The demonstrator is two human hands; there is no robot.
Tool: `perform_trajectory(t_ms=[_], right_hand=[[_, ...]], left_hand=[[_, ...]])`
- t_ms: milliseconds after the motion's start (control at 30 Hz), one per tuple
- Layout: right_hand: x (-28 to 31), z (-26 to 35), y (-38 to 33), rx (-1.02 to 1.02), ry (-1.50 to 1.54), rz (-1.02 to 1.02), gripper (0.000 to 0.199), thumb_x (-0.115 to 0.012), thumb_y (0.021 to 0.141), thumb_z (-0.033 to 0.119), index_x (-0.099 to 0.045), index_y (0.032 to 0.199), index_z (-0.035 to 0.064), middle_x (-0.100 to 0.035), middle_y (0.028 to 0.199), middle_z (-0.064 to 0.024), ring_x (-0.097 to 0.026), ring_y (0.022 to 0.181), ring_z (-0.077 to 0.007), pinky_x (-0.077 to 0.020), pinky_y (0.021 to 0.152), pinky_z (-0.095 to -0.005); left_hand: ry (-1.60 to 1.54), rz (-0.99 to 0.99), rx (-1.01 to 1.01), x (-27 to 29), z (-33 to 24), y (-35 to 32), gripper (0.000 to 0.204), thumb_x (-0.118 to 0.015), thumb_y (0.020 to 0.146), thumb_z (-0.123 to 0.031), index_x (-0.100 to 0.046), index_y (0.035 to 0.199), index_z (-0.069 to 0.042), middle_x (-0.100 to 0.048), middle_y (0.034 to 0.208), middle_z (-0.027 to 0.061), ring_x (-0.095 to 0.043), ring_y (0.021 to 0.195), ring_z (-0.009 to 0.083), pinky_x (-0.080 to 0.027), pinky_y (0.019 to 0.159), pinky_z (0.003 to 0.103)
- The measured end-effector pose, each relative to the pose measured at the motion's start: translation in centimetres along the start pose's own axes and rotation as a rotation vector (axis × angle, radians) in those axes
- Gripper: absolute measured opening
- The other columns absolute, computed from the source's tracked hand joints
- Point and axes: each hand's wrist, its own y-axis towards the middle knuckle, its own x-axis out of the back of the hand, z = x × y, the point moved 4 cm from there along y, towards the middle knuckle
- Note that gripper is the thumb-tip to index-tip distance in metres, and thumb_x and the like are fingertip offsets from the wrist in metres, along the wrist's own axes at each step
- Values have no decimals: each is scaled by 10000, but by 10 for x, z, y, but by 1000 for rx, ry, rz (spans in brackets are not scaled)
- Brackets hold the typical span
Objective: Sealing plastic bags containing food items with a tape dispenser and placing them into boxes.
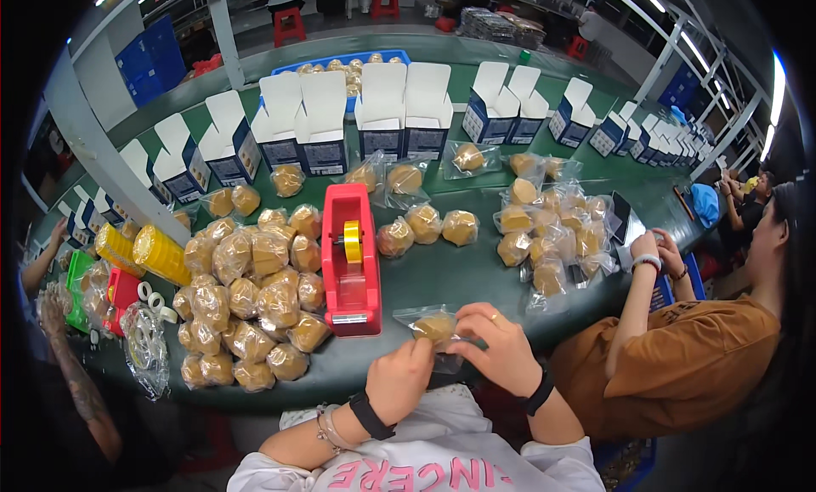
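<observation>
Close to my body at the table's near edge, a clear plastic bag with a golden-brown faceted piece (434, 325) inside lies between my hands. My left hand (403, 370) pinches the bag's near left side. From the right, my right hand (497, 339) grips the bag's other side with bent fingers. Just beyond my left hand stands a red tape dispenser (350, 284) with a yellow roll. A pile of similar wrapped pieces (255, 295) sits left of the dispenser, and several loose golden pieces (460, 227) lie to its right.
More bagged pieces (552, 229) are heaped at the right, beside a phone (621, 217). Open white-and-blue boxes (382, 110) line the far side, before a blue tray (396, 57). Yellow tape rolls (161, 254) stand left. A co-worker (671, 364) sits close on my right.
</observation>
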Motion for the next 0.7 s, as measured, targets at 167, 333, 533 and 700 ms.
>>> perform_trajectory(t_ms=[167, 333, 533, 700], right_hand=[[-29, 4, -40, -148, -9, -436, 145, -698, 737, 54, -607, 832, -8, -590, 1014, -126, -615, 694, -222, -498, 649, -331], [-64, -33, -54, -39, -115, -487, 165, -695, 723, 25, -605, 855, -16, -599, 910, -129, -608, 644, -181, -490, 572, -283], [-58, -14, -19, -313, 463, -285, 117, -648, 713, -26, -588, 812, -9, -550, 736, -97, -535, 525, -149, -440, 489, -267], [-80, -31, -14, -573, 519, 18, 121, -652, 720, -25, -588, 822, -10, -524, 868, -108, -537, 610, -98, -431, 514, -241]], left_hand=[[-124, -138, 41, 10, -2, -22, 82, -606, 783, -74, -591, 861, -52, -627, 757, 135, -602, 602, 310, -473, 497, 381], [-36, -71, 47, 13, 8, -41, 82, -614, 766, -58, -584, 839, -33, -627, 799, 149, -616, 679, 303, -492, 577, 374], [-71, -363, -268, 41, 24, -31, 154, -669, 719, -56, -568, 817, 6, -605, 1025, 180, -609, 909, 312, -509, 737, 346], [-732, -210, -3, 8, 55, -38, 227, -712, 680, -52, -583, 847, 33, -557, 1139, 169, -552, 1041, 340, -485, 849, 376]])
